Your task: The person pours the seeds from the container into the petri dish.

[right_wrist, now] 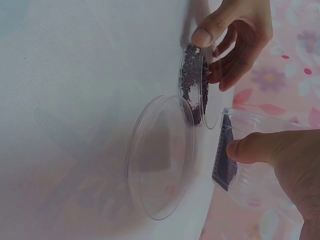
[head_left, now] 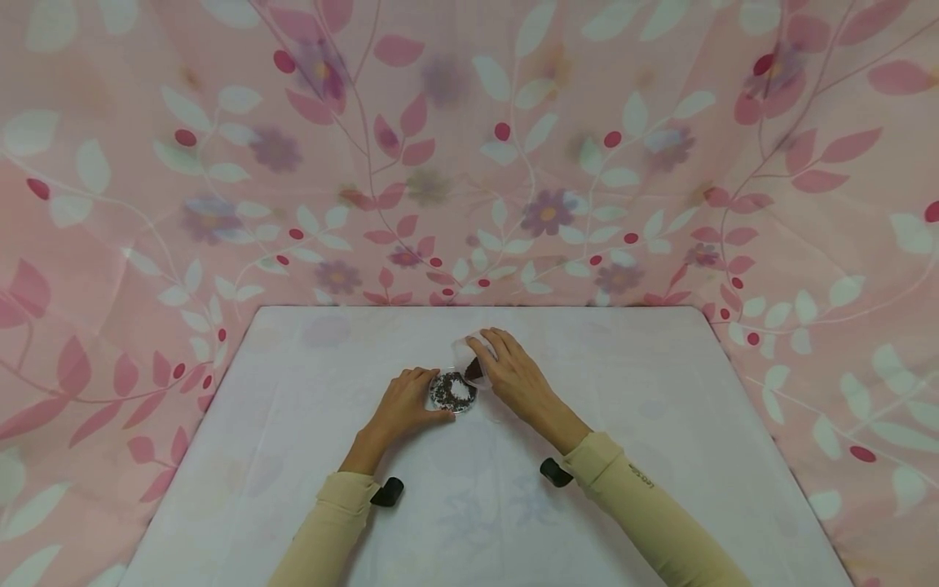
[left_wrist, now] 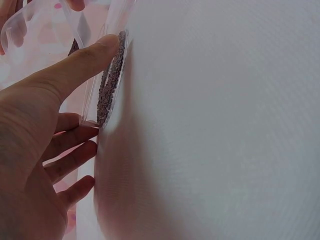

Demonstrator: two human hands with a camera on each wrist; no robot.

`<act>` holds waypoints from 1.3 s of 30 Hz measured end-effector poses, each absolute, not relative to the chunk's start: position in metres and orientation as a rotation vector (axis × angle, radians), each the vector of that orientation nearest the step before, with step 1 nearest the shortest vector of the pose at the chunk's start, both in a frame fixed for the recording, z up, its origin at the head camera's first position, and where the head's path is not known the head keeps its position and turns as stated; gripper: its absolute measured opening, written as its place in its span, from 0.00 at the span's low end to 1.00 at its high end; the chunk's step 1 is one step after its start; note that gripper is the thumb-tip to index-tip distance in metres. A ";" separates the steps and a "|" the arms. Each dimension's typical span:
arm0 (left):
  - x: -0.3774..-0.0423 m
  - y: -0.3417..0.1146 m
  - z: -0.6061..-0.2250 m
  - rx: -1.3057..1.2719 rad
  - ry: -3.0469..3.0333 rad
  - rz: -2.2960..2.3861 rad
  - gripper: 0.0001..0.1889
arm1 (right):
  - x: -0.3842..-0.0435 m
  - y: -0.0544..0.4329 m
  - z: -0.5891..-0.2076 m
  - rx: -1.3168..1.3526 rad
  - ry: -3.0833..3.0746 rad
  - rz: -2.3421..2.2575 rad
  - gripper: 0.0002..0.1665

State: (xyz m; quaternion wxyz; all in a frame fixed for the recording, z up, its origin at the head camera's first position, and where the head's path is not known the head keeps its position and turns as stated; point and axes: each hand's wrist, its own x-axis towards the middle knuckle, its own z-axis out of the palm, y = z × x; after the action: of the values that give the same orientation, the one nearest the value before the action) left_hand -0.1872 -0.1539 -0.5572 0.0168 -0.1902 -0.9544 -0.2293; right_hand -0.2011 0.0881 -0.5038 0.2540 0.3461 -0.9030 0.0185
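Note:
A clear petri dish (head_left: 452, 391) stands on the table, scattered with dark granules that leave a bare patch near the middle. My left hand (head_left: 407, 399) holds it at the side, thumb on the near rim and fingers around the far side. In my right hand (head_left: 516, 375) is a clear plastic container (right_wrist: 250, 165), tilted beside and above the dish. Dark granules (right_wrist: 225, 155) are gathered at its lower end, and my right thumb presses along its wall. A clear round lid (right_wrist: 160, 157) lies flat on the table, close to the dish, below the right hand.
A white cloth covers the table (head_left: 455, 505), whose far edge meets a pink flowered curtain (head_left: 455, 163) that also hangs along both sides. Black wrist cameras (head_left: 389, 492) sit at both sleeve cuffs, low over the cloth.

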 end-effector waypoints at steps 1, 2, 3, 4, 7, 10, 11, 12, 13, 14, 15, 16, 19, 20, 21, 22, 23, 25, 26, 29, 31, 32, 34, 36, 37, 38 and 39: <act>-0.187 -0.154 -0.557 -0.591 -2.968 -0.709 0.47 | -0.201 0.088 -0.504 0.939 -2.459 0.049 0.32; -0.187 -0.154 -0.557 -0.592 -2.969 -0.708 0.47 | -0.201 0.089 -0.503 0.937 -2.466 0.048 0.32; -0.187 -0.154 -0.557 -0.592 -2.969 -0.706 0.46 | -0.201 0.089 -0.503 0.935 -2.469 0.049 0.32; -0.187 -0.154 -0.557 -0.590 -2.969 -0.709 0.46 | -0.201 0.089 -0.503 0.933 -2.468 0.051 0.33; -0.186 -0.154 -0.557 -0.588 -2.964 -0.714 0.46 | -0.200 0.090 -0.502 0.925 -2.451 0.067 0.34; -0.186 -0.154 -0.557 -0.589 -2.958 -0.716 0.46 | -0.199 0.091 -0.501 0.915 -2.445 0.103 0.37; -0.186 -0.154 -0.557 -0.590 -2.956 -0.716 0.46 | -0.199 0.091 -0.501 0.912 -2.449 0.118 0.38; -0.186 -0.154 -0.557 -0.590 -2.956 -0.718 0.46 | -0.198 0.092 -0.501 0.908 -2.457 0.132 0.41; -0.186 -0.154 -0.558 -0.591 -2.956 -0.716 0.46 | -0.198 0.093 -0.500 0.902 -2.470 0.141 0.43; -0.186 -0.154 -0.558 -0.593 -2.955 -0.714 0.46 | -0.197 0.093 -0.500 0.897 -2.484 0.149 0.45; -0.186 -0.153 -0.558 -0.592 -2.957 -0.714 0.46 | -0.197 0.094 -0.500 0.892 -2.496 0.153 0.48; -0.186 -0.153 -0.558 -0.590 -2.961 -0.714 0.47 | -0.197 0.095 -0.500 0.887 -2.508 0.154 0.50; -0.187 -0.153 -0.559 -0.580 -2.968 -0.706 0.47 | -0.197 0.098 -0.499 0.873 -2.544 0.152 0.56; -0.187 -0.153 -0.559 -0.578 -2.968 -0.704 0.47 | -0.197 0.099 -0.499 0.868 -2.552 0.153 0.57; -0.187 -0.153 -0.559 -0.575 -2.969 -0.700 0.47 | -0.197 0.100 -0.499 0.862 -2.559 0.155 0.57; -0.187 -0.154 -0.559 -0.574 -2.966 -0.700 0.47 | -0.197 0.101 -0.499 0.857 -2.566 0.164 0.58; -0.187 -0.154 -0.559 -0.575 -2.964 -0.698 0.47 | -0.197 0.102 -0.499 0.850 -2.571 0.172 0.58; -0.187 -0.154 -0.560 -0.581 -2.961 -0.699 0.47 | -0.197 0.105 -0.499 0.833 -2.579 0.186 0.58; -0.187 -0.154 -0.560 -0.582 -2.960 -0.700 0.47 | -0.197 0.106 -0.499 0.826 -2.580 0.193 0.58; -0.187 -0.154 -0.560 -0.584 -2.956 -0.715 0.47 | -0.197 0.111 -0.499 0.805 -2.583 0.236 0.57; -0.187 -0.154 -0.561 -0.585 -2.953 -0.721 0.47 | -0.197 0.113 -0.500 0.794 -2.585 0.265 0.57; -0.187 -0.154 -0.561 -0.585 -2.951 -0.728 0.47 | -0.196 0.115 -0.500 0.789 -2.587 0.286 0.57; -0.187 -0.154 -0.561 -0.586 -2.950 -0.735 0.47 | -0.196 0.118 -0.500 0.779 -2.591 0.323 0.58; -0.187 -0.154 -0.562 -0.588 -2.946 -0.743 0.47 | -0.196 0.121 -0.500 0.767 -2.598 0.356 0.58; -0.187 -0.154 -0.562 -0.585 -2.947 -0.740 0.47 | -0.196 0.123 -0.500 0.759 -2.603 0.375 0.58; -0.187 -0.154 -0.562 -0.585 -2.945 -0.740 0.47 | -0.196 0.125 -0.500 0.751 -2.608 0.393 0.59; -0.187 -0.154 -0.562 -0.582 -2.949 -0.733 0.47 | -0.196 0.127 -0.500 0.740 -2.614 0.408 0.59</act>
State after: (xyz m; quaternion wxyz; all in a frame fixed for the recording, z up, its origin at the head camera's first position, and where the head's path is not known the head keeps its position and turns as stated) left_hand -0.1872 -0.1539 -0.5623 0.0240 -0.1879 -0.9529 -0.2368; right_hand -0.1958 0.1265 -0.5004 0.1960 0.2642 -0.9331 0.1456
